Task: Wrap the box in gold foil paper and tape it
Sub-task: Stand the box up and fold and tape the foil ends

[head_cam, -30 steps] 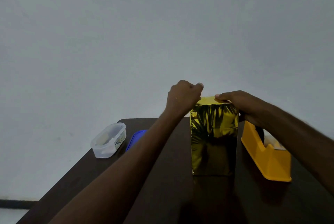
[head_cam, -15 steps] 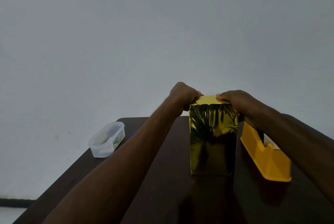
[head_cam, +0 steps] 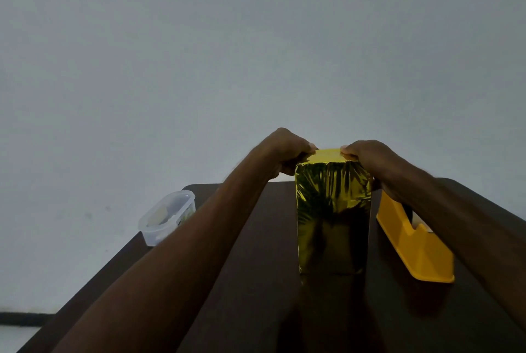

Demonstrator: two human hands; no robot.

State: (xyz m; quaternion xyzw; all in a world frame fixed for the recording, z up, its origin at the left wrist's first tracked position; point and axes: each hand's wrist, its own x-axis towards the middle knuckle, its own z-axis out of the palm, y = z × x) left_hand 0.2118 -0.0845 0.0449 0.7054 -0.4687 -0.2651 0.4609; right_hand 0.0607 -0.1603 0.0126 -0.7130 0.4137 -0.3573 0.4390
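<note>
A tall box wrapped in gold foil paper (head_cam: 333,210) stands upright on the dark table (head_cam: 256,281), a little right of centre. My left hand (head_cam: 284,150) grips the box's top left corner, fingers curled over the foil. My right hand (head_cam: 367,157) holds the top right corner, thumb pressed on the top face. The foil on the front face is creased near the top. The far side of the box and the fingertips behind it are hidden. No tape strip is visible in either hand.
A yellow tape dispenser (head_cam: 415,247) lies on the table just right of the box, partly under my right forearm. A clear plastic container (head_cam: 168,217) sits at the table's far left edge. A plain grey wall fills the background.
My left hand came down from above the box's top left corner and closed on it. The blue lid beside the container is now hidden behind my left forearm. The box stayed upright.
</note>
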